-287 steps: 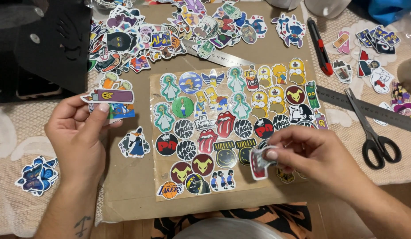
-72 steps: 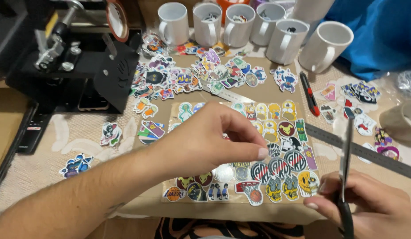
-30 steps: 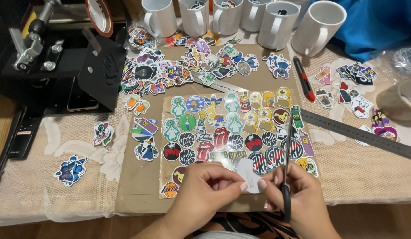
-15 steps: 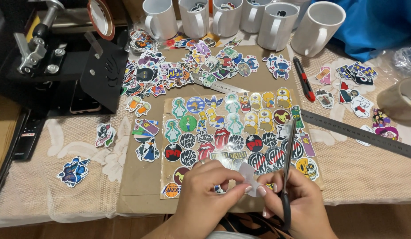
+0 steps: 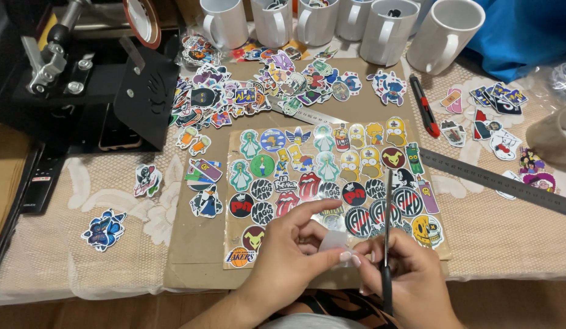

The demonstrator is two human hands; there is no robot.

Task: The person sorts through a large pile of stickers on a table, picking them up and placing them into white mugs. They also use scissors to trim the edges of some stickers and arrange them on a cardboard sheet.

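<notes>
The worktop (image 5: 82, 244) is being covered by a sticker sheet (image 5: 331, 183) laid flat on cardboard, probably for reach. Scissors (image 5: 387, 244) are being gripped upright in the right hand (image 5: 404, 286), blades clear. A small white sticker (image 5: 333, 241) is being pinched between both hands, the left hand (image 5: 289, 256) closing on its edge.

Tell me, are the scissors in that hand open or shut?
Shut. The scissors in the right hand show as one thin blade line pointing up over the sticker sheet, with no gap between blades.
</notes>
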